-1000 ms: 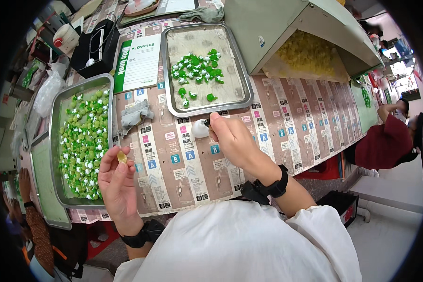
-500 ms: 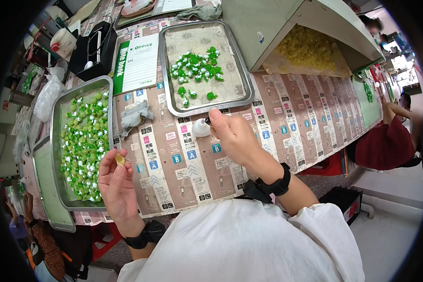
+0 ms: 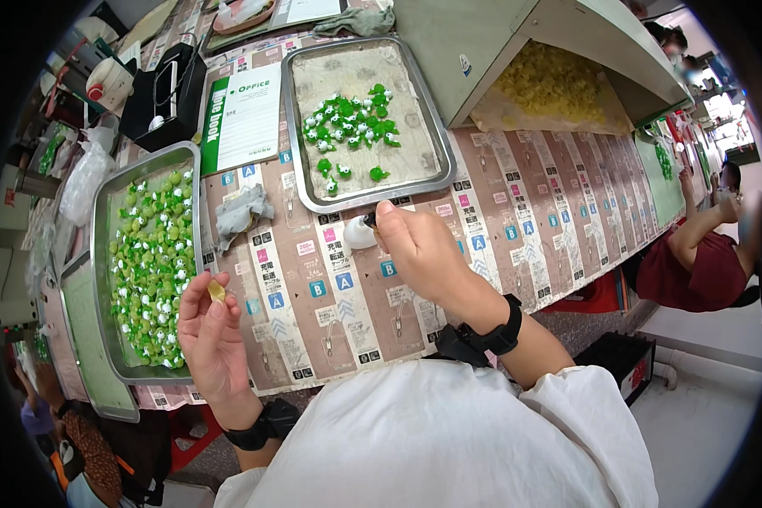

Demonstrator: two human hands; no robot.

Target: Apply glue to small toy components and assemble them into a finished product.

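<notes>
Between the thumb and fingers of my left hand (image 3: 214,347) is a small translucent yellow piece (image 3: 217,292). This hand is raised beside the right rim of a metal tray (image 3: 196,254) full of small green-and-white figures (image 3: 148,271). My right hand (image 3: 423,254) is closed in a pinch on a short black handle (image 3: 369,219), mostly hidden by the fingers. That handle meets the top of a small white bottle (image 3: 360,235) on the table, and I cannot tell whether it is in the bottle. Past the bottle lies a second metal tray (image 3: 372,203) with fewer green figures (image 3: 351,118) on its lining.
A grey cloth (image 3: 243,213) lies between the trays, below a green-and-white notebook (image 3: 244,118). At the back right stands a grey hood (image 3: 483,51) over a heap of yellow pieces (image 3: 559,80). A black box (image 3: 165,97) is at the back left. Other people sit at both sides.
Both hands keep their grips and have hardly moved. The view has shifted slightly. At the right, the co-worker's arm has changed position.
</notes>
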